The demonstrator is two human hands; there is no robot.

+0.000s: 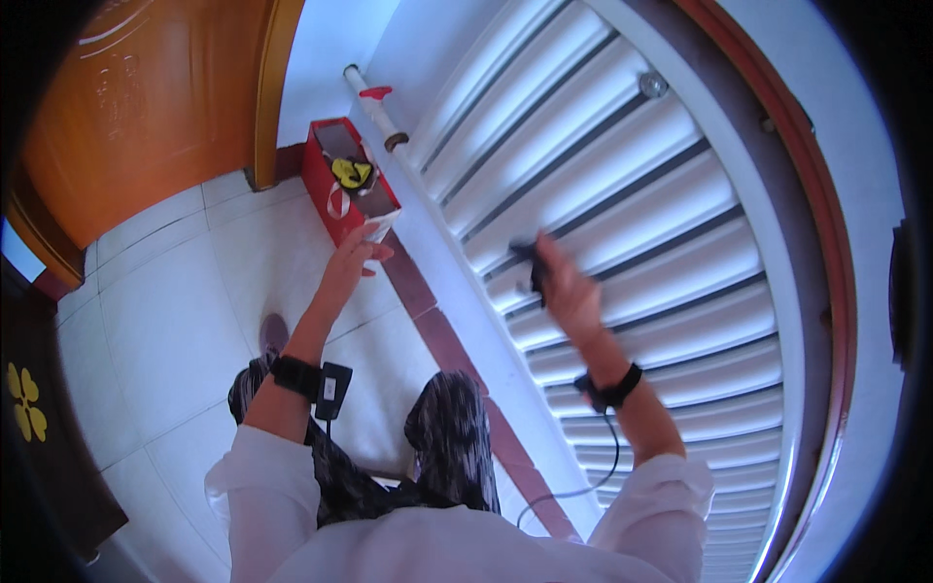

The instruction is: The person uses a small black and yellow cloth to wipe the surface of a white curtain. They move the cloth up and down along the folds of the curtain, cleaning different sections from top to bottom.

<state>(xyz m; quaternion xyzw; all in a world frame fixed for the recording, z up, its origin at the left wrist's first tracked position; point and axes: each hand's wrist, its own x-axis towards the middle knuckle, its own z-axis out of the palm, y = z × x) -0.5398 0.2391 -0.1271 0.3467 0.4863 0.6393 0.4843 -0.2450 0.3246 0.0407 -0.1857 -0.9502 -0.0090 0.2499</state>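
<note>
My right hand is closed around a small black object in front of the white radiator. Motion blur hides what exactly the object is. My left hand, fingers apart, is at the near end of a red box-shaped bag; I cannot tell whether it touches the bag. Inside the bag lies a yellow and black item, and a pale ribbon handle hangs over its side.
A white pipe with a red valve handle runs down beside the radiator. An orange-brown wooden door stands at the upper left. A dark mat with a yellow flower shape lies at the lower left. A cable hangs from my right wrist.
</note>
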